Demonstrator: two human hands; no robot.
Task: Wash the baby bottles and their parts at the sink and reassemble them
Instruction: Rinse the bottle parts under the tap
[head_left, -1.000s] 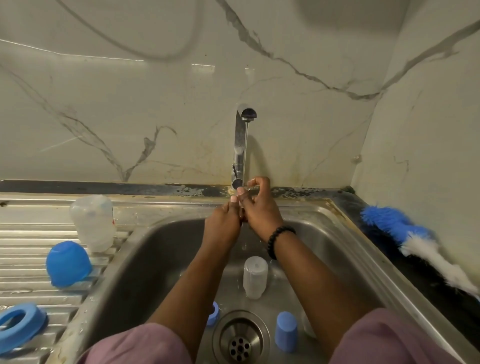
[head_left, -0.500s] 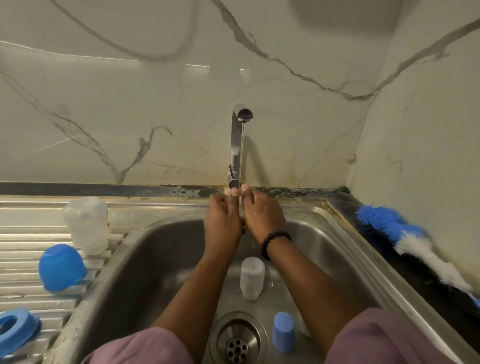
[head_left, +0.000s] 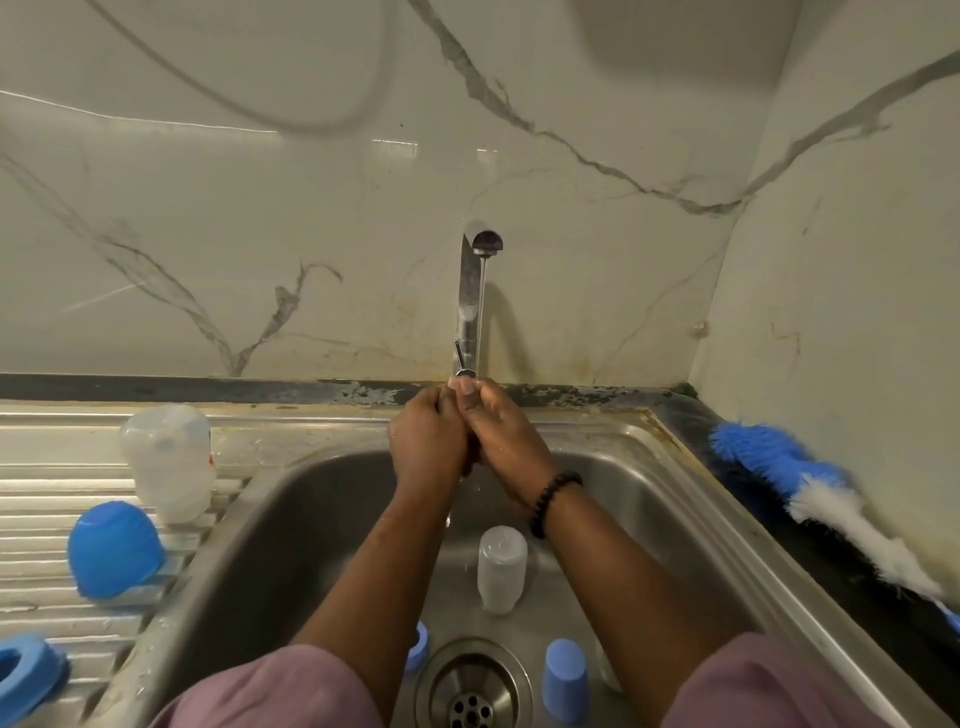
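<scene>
From my head view, my right hand (head_left: 511, 441) has come down off the tap lever since a second ago and now presses against my left hand (head_left: 428, 441) under the thin stream from the tap (head_left: 472, 291); whether either hand is grasping a small part I cannot tell, so I judge this a rinse step. In the sink (head_left: 670, 499) a clear bottle (head_left: 501, 569) lies above the drain beside a blue cap (head_left: 565, 680), their insides unclear, while another clear bottle (head_left: 169, 462) and a blue dome cap (head_left: 115, 551) stand on the drainboard.
</scene>
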